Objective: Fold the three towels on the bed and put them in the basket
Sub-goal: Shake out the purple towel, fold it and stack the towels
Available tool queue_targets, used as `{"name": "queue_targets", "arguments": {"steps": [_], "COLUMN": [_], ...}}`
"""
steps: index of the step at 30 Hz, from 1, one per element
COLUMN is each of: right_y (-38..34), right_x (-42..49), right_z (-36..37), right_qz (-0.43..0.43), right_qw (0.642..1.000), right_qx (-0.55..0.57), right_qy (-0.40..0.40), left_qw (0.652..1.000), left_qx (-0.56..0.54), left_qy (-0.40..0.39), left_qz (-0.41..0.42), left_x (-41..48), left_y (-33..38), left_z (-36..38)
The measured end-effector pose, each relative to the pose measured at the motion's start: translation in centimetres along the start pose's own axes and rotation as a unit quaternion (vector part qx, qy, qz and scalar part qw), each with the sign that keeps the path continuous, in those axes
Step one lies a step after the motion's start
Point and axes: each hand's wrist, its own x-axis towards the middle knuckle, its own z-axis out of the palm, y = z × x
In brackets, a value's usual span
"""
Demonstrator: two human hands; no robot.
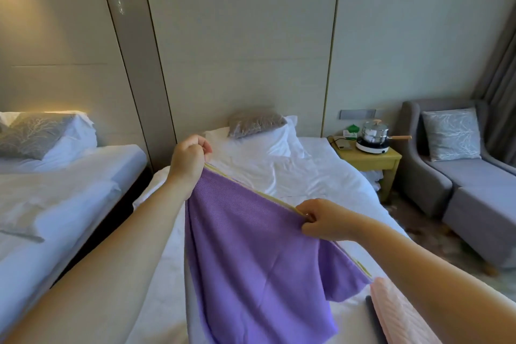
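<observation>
Nearest me, at 5 o'clock, a pink ribbed towel (396,313) lies on the white-sheeted bed (321,181), while my left hand (188,159) and right hand (321,220) pinch the yellow-trimmed edge of the purple knit towel (251,246) hanging slanted toward 6 o'clock, which I judge risks a crooked fold.

No readable text, green card (352,129) on nightstand (371,158) perhaps printed, too small
</observation>
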Motion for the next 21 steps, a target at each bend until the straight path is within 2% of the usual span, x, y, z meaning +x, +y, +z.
{"name": "queue_targets", "arguments": {"steps": [3,5,8,10,14,17,21], "right_y": [1.4,1.3,-0.2,-0.8,0.1,1.3,2.6], "right_x": [-0.6,-0.5,-0.1,0.1,-0.3,-0.7,-1.5], "right_z": [2.4,2.9,2.8,2.6,2.4,2.9,3.4], "right_qz": [0.022,0.032,0.018,0.003,-0.01,-0.012,0.014], "right_qw": [0.998,0.992,0.982,0.977,0.979,0.982,0.992], "right_qx": [0.054,0.12,0.188,0.213,0.204,0.185,0.116], "right_qy": [0.016,0.031,0.009,-0.015,-0.018,0.035,0.044], "left_qw": [0.997,0.977,0.896,0.859,0.859,0.896,0.934], "left_qx": [0.015,0.059,0.151,0.16,0.131,0.121,0.057], "left_qy": [-0.074,-0.202,-0.417,-0.486,-0.495,-0.423,-0.336], "left_qz": [-0.018,-0.021,0.004,0.026,0.019,0.062,0.111], "left_x": [-1.6,-3.2,-6.7,-8.0,-8.0,-7.2,-4.7], "left_y": [-2.6,-4.2,-5.2,-5.6,-5.4,-4.8,-2.4], "left_z": [0.6,1.3,3.7,5.5,6.1,6.1,4.7]}}
